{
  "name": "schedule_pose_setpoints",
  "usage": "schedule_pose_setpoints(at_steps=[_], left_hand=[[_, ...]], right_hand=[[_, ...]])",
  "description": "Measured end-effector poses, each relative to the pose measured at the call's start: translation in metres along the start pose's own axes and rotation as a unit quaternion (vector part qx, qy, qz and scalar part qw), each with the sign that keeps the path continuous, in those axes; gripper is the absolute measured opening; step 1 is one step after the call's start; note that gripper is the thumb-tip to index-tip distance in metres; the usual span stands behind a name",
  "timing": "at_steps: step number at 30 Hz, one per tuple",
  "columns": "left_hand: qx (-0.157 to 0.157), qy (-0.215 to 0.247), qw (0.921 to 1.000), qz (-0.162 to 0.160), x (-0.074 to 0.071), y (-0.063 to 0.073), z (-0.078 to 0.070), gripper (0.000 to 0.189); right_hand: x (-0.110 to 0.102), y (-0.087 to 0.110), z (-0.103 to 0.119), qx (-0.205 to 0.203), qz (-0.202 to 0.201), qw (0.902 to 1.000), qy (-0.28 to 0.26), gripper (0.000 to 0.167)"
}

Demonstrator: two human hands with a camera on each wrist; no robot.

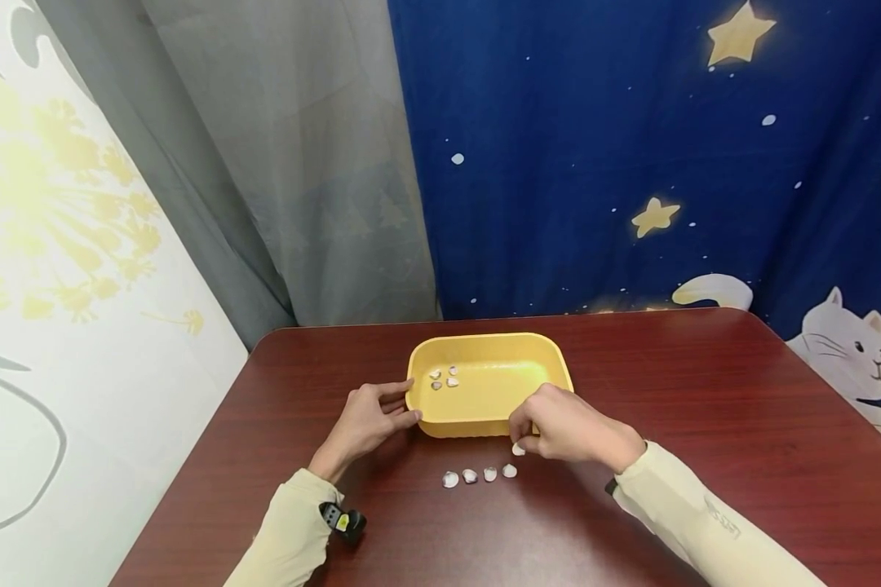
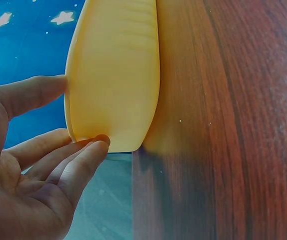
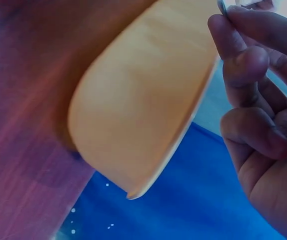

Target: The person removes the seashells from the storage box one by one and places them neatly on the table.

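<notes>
A yellow plastic basin (image 1: 484, 427) stands on the table. My left hand (image 1: 370, 420) holds its left end, thumb and fingers spread against the rim and end wall; the left wrist view shows this hand (image 2: 38, 165) close up. Just in front of the basin's near right side, my right hand (image 1: 558, 424) pinches a small white seashell (image 1: 518, 449) between thumb and fingertips. Only an edge of that shell (image 3: 222, 6) shows in the right wrist view. Several small shells (image 1: 452, 381) lie inside the basin, toward its left. Before the basin, several more shells (image 1: 470, 476) form a row.
The dark red wooden table (image 1: 675, 375) ends at a back edge just beyond the basin. A blue starry curtain (image 1: 573, 163) and a grey curtain (image 1: 294, 163) hang behind it. At left is a white patterned panel (image 1: 103, 391). A black wrist device (image 1: 343, 522) sits on the left sleeve.
</notes>
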State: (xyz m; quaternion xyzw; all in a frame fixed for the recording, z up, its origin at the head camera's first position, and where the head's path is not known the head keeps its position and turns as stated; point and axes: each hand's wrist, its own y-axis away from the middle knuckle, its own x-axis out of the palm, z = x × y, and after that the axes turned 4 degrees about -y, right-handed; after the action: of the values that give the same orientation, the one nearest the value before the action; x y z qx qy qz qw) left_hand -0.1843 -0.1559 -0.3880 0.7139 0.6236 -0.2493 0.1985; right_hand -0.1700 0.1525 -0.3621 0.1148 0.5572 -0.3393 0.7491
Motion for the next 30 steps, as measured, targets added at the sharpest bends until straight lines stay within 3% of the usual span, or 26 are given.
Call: schedule_pose_setpoints(at_steps=[15,30], left_hand=[[-0.001,0.000,1.0000,0.002,0.001,0.001,-0.001,0.058],[0.000,0.002,1.0000,0.007,0.000,0.000,0.000,0.059]], right_hand=[[0.025,0.017,-0.005,0.033,0.006,0.9977,0.058,0.019],[0.033,0.016,-0.010,0.047,-0.004,0.9969,0.063,0.022]])
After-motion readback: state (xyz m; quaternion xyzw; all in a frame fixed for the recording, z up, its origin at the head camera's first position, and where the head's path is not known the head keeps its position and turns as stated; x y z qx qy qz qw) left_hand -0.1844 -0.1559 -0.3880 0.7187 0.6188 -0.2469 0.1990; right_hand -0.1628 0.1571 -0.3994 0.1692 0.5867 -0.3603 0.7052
